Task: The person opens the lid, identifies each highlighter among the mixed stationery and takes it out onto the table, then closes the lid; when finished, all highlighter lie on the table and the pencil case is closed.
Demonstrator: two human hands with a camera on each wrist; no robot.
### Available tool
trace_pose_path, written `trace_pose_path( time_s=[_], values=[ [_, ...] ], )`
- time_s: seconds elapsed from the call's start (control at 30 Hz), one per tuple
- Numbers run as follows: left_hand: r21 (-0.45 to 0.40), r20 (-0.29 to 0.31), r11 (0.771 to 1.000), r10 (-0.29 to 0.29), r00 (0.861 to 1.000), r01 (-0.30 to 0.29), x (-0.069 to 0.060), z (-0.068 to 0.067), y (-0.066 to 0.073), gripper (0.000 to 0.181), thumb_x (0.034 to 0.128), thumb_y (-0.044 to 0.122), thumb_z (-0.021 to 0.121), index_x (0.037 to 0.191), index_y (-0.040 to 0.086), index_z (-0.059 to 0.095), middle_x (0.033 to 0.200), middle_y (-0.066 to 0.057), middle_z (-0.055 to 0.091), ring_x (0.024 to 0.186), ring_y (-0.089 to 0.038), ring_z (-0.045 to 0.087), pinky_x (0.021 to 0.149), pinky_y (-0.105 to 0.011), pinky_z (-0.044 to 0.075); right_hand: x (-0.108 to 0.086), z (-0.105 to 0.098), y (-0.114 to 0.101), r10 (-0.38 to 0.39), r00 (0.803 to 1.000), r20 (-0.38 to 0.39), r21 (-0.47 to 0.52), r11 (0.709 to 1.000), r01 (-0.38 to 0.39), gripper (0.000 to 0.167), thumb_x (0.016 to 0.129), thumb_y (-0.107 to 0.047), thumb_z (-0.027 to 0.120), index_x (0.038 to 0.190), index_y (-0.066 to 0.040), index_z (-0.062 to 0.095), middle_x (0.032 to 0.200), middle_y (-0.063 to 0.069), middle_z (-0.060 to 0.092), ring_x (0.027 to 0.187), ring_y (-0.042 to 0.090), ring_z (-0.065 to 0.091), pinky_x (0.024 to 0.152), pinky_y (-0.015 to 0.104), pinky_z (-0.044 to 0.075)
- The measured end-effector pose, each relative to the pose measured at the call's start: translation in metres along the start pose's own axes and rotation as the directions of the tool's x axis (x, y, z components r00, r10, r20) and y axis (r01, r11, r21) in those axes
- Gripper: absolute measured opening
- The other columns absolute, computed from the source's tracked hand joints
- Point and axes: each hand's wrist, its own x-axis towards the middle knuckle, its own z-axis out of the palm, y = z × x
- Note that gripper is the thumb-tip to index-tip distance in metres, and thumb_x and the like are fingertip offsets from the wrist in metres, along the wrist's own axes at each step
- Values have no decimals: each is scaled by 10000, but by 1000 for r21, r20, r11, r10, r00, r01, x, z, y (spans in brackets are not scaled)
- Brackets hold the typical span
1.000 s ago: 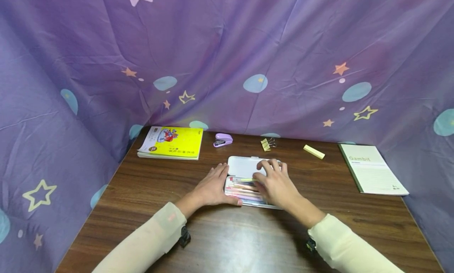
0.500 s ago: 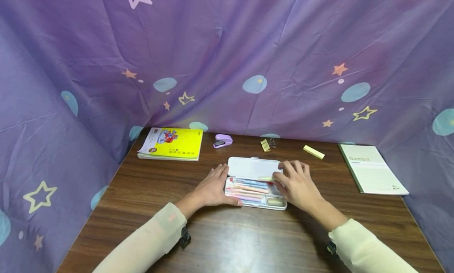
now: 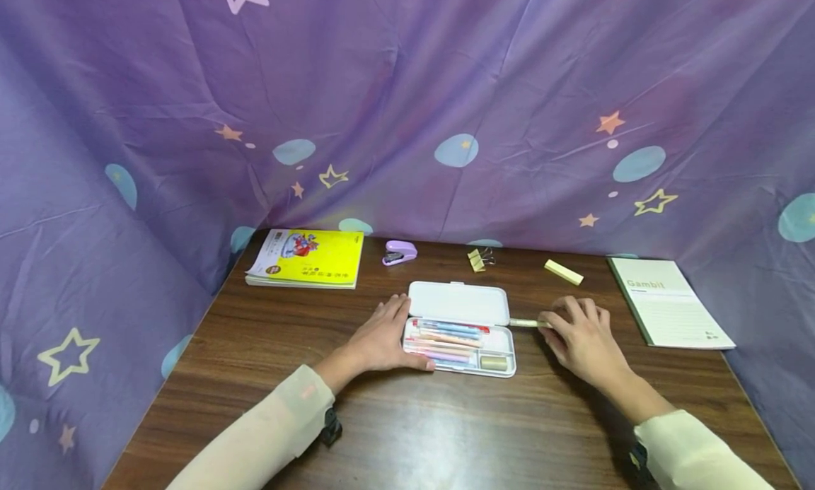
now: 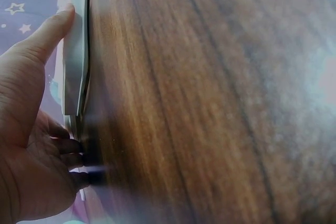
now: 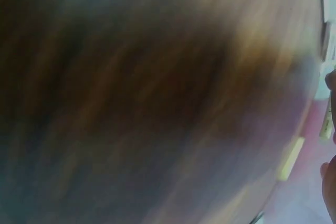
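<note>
A white pencil case [image 3: 460, 303] lies with its lid laid back, several pens and pencils [image 3: 446, 343] and a khaki eraser-like block [image 3: 493, 363] inside. The left hand [image 3: 380, 336] rests against its left end, fingers straight and thumb on the front edge; the left wrist view shows that thumb along the case's side [image 4: 75, 72]. Right of the case, the right hand [image 3: 582, 338] pinches a slim pale yellow-green pen [image 3: 526, 323] by its right end. In the right wrist view only part of the right hand [image 5: 329, 182] and the pen [image 5: 326, 124] show.
Along the back of the brown table [image 3: 407, 433] lie a yellow-covered book [image 3: 325, 258], a purple stapler [image 3: 400, 252], a binder clip [image 3: 477, 260] and a pale yellow block [image 3: 563, 272]. A notebook [image 3: 671, 306] lies at the right. Purple curtains [image 3: 382, 108] surround the table.
The right hand has moved right from over the case, carrying the pen past the case's right end and uncovering the contents. The left hand has stayed in place.
</note>
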Motion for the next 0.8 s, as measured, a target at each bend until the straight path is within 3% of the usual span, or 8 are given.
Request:
trace_pose_path(
  time_s=[0.3, 0.8],
  values=[
    [-3, 3, 1000, 0, 1000, 0, 1, 0, -1, 1435, 795, 822, 825, 1772, 27, 137, 1862, -194, 141, 1750, -341, 117, 1436, -476, 141, -19, 1, 21, 30, 999, 11, -38, 999, -30, 282, 860, -181, 891, 1116, -188, 771, 1183, 134, 643, 1031, 465, 577, 758, 669, 463],
    [7, 8, 1000, -9, 1000, 9, 2, 1, -1, 1454, 781, 857, 807, 1774, 36, 134, 1865, -183, 135, 1751, -333, 115, 1437, -466, 142, -22, 1, 19, 27, 999, 34, -65, 998, -25, 243, 882, -156, 878, 1116, -157, 813, 1157, 126, 658, 1040, 472, 595, 766, 668, 470]
  ],
)
